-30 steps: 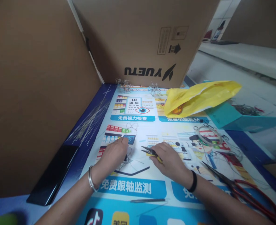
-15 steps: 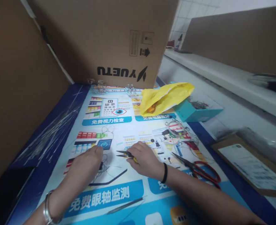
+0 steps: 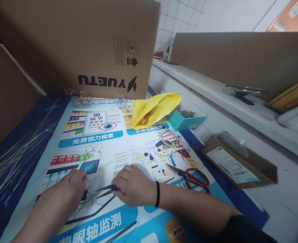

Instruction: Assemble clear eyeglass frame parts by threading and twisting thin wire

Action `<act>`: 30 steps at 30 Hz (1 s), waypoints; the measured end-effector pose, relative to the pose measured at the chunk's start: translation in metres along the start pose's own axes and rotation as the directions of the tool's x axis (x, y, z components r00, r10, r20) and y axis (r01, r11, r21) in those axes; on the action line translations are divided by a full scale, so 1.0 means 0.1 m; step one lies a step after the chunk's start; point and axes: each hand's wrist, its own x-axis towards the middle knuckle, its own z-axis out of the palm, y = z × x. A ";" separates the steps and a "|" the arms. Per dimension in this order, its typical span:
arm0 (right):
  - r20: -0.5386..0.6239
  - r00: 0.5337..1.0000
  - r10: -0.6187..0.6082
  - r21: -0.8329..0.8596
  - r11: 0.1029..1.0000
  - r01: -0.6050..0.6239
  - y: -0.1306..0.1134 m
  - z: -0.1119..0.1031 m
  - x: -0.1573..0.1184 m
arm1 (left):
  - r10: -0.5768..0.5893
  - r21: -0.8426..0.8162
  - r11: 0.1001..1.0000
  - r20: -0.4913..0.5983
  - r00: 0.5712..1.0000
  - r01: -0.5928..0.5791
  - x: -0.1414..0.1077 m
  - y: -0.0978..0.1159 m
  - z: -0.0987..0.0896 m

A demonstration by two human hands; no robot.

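Note:
My right hand (image 3: 135,185) is closed around the handles of a pair of pliers (image 3: 108,190), whose slim jaws point left and stand apart. To the left, my left hand (image 3: 65,192) has its fingers pinched together; thin wire (image 3: 89,195) shows beside and below them, and what the fingertips grip is hidden. Between the hands lies the printed poster sheet (image 3: 108,155). Red-handled scissors (image 3: 194,179) rest to the right of my right hand, close to the forearm.
A yellow bag (image 3: 156,108) leans by a teal box (image 3: 186,123) of metal bits. Wire coils (image 3: 168,137) lie in front. Long wires (image 3: 20,152) spread at left. A large carton (image 3: 88,44) stands behind; an open small carton (image 3: 240,162) is at right.
The view has turned to the right, so things appear further left. The plier jaws are spread wider and tilt down to the left, closer to my left hand.

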 end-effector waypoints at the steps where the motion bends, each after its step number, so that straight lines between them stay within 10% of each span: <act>1: 0.003 1.000 -0.016 -0.007 1.000 0.016 -0.02 0.00 0.00 | -0.001 0.006 1.000 0.020 1.000 0.001 0.00 0.01 0.00; 14: -0.044 0.999 0.013 0.135 0.991 -0.007 0.02 0.04 0.01 | -0.025 0.004 1.000 0.132 0.991 0.024 0.03 0.03 -0.03; 23: 0.072 0.891 0.448 -0.385 0.837 -0.389 0.37 -0.56 0.01 | -0.011 0.026 1.000 0.045 0.999 0.010 0.01 0.01 0.02; 30: 0.172 0.844 0.507 -0.460 0.799 -0.387 0.47 -0.59 -0.02 | 0.022 -0.001 1.000 0.107 0.994 -0.022 0.01 0.04 0.01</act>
